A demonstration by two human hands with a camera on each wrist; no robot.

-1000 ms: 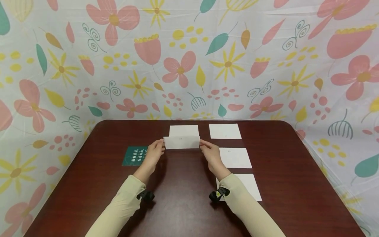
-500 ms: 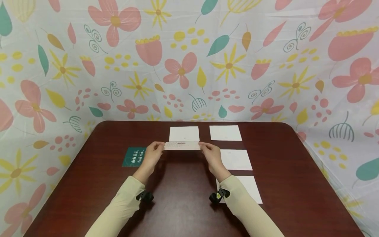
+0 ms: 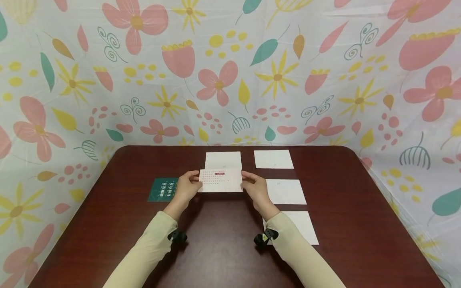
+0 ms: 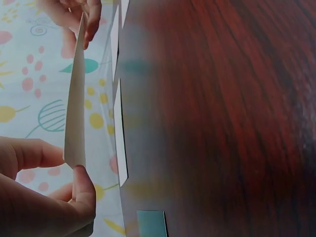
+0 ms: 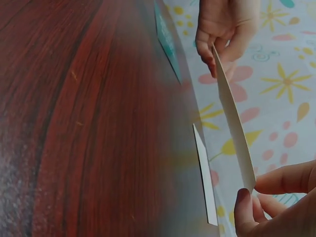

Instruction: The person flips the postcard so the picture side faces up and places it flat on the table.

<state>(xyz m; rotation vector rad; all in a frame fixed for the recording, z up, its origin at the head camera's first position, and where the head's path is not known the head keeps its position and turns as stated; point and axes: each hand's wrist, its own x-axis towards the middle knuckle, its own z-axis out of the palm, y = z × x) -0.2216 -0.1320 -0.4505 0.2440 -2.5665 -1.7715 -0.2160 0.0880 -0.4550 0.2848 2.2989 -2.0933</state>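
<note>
The left hand [image 3: 186, 189] and right hand [image 3: 257, 189] pinch opposite ends of a thin, rectangular paper card [image 3: 220, 183] above the glossy, wood-grained bench [image 3: 221, 244]; a green card [image 3: 161, 190] lies left.

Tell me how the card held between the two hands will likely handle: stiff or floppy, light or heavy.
Probably fairly stiff: the card spans from left hand to right hand without obvious sag. Likely light, since its edge looks thin in both wrist views. It might buckle if squeezed inward, being thin and unsupported mid-span.
</note>
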